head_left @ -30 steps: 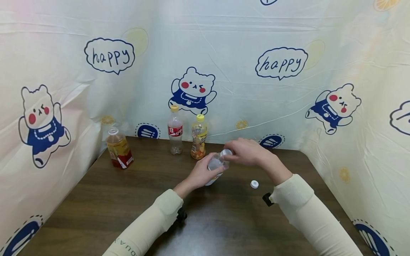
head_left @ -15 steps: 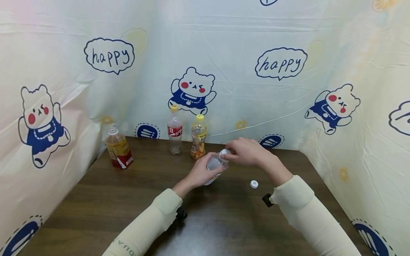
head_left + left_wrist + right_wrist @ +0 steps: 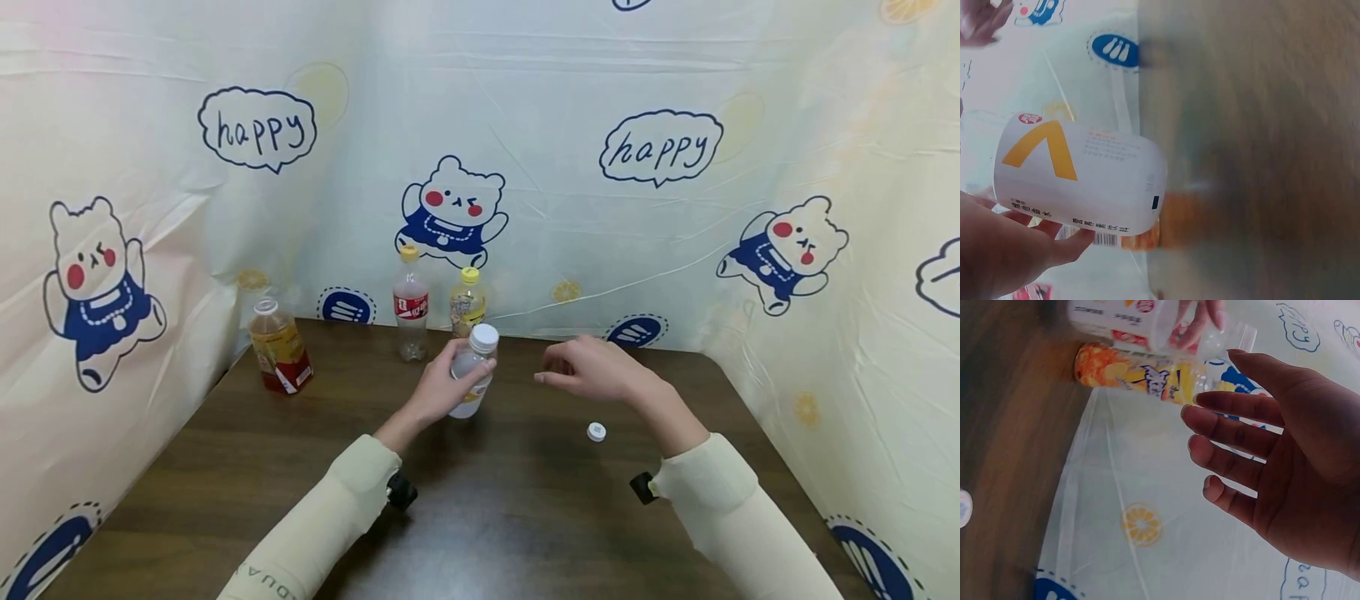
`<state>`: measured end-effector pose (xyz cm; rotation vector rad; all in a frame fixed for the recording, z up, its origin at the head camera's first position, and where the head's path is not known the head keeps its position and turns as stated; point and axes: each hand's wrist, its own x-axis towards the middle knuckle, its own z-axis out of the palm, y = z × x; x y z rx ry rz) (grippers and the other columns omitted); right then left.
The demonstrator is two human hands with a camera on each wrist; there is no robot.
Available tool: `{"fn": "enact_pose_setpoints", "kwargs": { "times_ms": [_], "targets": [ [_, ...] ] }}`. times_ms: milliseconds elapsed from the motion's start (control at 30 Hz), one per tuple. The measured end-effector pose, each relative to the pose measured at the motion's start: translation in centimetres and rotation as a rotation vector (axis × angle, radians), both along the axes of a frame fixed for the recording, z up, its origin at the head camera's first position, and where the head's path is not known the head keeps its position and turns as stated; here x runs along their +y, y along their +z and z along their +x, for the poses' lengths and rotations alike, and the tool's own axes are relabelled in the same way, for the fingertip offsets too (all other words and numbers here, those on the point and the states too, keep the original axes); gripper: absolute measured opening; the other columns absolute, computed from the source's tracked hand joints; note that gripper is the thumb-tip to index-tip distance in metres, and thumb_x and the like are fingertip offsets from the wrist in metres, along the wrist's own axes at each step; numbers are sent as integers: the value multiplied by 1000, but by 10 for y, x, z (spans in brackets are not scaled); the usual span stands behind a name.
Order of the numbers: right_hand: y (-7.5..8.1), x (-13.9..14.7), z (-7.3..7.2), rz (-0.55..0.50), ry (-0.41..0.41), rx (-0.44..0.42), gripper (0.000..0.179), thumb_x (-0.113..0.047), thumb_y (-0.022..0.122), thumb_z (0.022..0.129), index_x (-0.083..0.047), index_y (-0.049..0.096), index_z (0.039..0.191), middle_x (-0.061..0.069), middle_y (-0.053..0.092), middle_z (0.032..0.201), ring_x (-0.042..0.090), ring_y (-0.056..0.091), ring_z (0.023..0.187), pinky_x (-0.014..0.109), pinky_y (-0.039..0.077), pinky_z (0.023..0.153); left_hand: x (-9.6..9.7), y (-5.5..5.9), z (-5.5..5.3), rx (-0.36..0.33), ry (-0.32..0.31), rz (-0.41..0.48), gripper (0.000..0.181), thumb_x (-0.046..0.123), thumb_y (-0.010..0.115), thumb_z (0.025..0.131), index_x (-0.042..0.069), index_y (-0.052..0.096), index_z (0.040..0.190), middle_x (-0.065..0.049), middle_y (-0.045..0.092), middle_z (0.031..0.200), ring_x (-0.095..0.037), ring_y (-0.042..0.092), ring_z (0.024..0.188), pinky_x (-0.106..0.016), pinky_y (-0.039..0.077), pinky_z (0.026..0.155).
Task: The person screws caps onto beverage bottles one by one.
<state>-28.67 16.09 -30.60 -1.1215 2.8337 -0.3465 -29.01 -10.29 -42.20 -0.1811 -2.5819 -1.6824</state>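
My left hand (image 3: 431, 385) grips a bottle (image 3: 467, 402) with a white cap (image 3: 483, 337) on top. In the left wrist view, that bottle's white label (image 3: 1085, 178) carries an orange angular mark, and fingers curl round its side. Whether its base touches the table cannot be told. To the right, apart from the bottle, my right hand (image 3: 596, 368) holds nothing. Its fingers (image 3: 1229, 428) are spread and slightly bent in the right wrist view. Below it a loose white cap (image 3: 596, 432) lies on the table.
Behind the held bottle stands a yellow-capped drink bottle (image 3: 468, 302), partly hidden. Beside it is a clear bottle with a red label (image 3: 411, 308). A bottle of brown drink (image 3: 280, 350) stands at the table's left edge. A printed curtain (image 3: 555, 233) hangs behind the table (image 3: 495, 517).
My right hand has let go of the bottle's white cap and moved slightly right. My left hand has carried the bottle left and brought it more upright, before the yellow-capped bottle.
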Motion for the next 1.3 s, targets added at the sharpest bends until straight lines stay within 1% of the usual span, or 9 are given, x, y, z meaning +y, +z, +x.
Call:
{"fn": "enact_pose_setpoints", "kwargs": {
  "times_ms": [267, 400, 533, 667, 833, 933, 1100, 1200, 1300],
  "targets": [
    [-23, 23, 1, 5, -27, -59, 20, -37, 64, 102, -19, 73, 104, -8, 65, 81, 8, 56, 69, 30, 49, 63, -32, 1, -13, -14, 78, 53, 81, 63, 66, 92, 14, 38, 151, -15, 45, 153, -38, 45, 138, -65, 38, 109],
    [-35, 35, -1, 1, -38, -63, 21, -34, 64, 102, -16, 73, 106, -8, 66, 84, 6, 58, 72, 30, 51, 65, -47, 1, -20, -38, 128, 77, 81, 61, 65, 94, 12, 36, 152, -16, 41, 155, -38, 40, 142, -65, 33, 113],
    [-48, 48, -4, 0, -61, -40, 23, -32, 65, 101, -12, 72, 110, -8, 65, 88, 8, 58, 78, 33, 53, 69, -59, 0, -24, -69, 164, 114, 85, 62, 63, 94, 12, 31, 155, -16, 35, 159, -37, 34, 147, -64, 28, 116],
    [-64, 60, -6, 17, -94, -23, 28, -30, 67, 100, -9, 69, 118, -2, 66, 100, 15, 62, 89, 39, 55, 79, -69, 0, -26, -79, 200, 147, 88, 63, 62, 94, 12, 27, 157, -16, 30, 163, -37, 29, 150, -63, 24, 118],
    [-81, 72, -8, 17, -141, -58, 35, -29, 68, 99, -10, 65, 128, 7, 65, 120, 28, 64, 107, 48, 55, 89, -78, -1, -32, -66, 241, 172, 85, 60, 61, 96, 13, 26, 156, -16, 26, 166, -36, 25, 152, -61, 22, 120],
    [-89, 79, -9, 10, -153, -83, 37, -29, 68, 99, -9, 64, 130, 11, 63, 126, 32, 63, 110, 51, 54, 90, -80, -2, -34, -62, 249, 175, 82, 59, 61, 97, 14, 26, 155, -16, 27, 166, -36, 24, 152, -61, 23, 120],
    [-99, 85, -10, 1, -165, -124, 36, -26, 69, 99, -9, 64, 130, 14, 63, 128, 34, 63, 112, 52, 53, 91, -81, -3, -37, -80, 239, 161, 83, 61, 62, 95, 16, 26, 155, -15, 24, 166, -36, 21, 154, -65, 22, 119],
    [-102, 87, -10, 0, -166, -131, 35, -25, 69, 98, -9, 64, 129, 15, 63, 128, 35, 63, 113, 53, 53, 92, -82, -2, -36, -90, 238, 153, 87, 62, 62, 95, 16, 24, 157, -15, 22, 168, -36, 19, 154, -64, 21, 119],
    [-103, 88, -9, 6, -164, -133, 36, -25, 70, 98, -7, 64, 129, 15, 63, 127, 35, 63, 113, 54, 53, 92, -84, 1, -32, -88, 235, 123, 92, 66, 61, 93, 16, 21, 160, -16, 24, 166, -37, 21, 154, -62, 23, 120]
  ]
}}
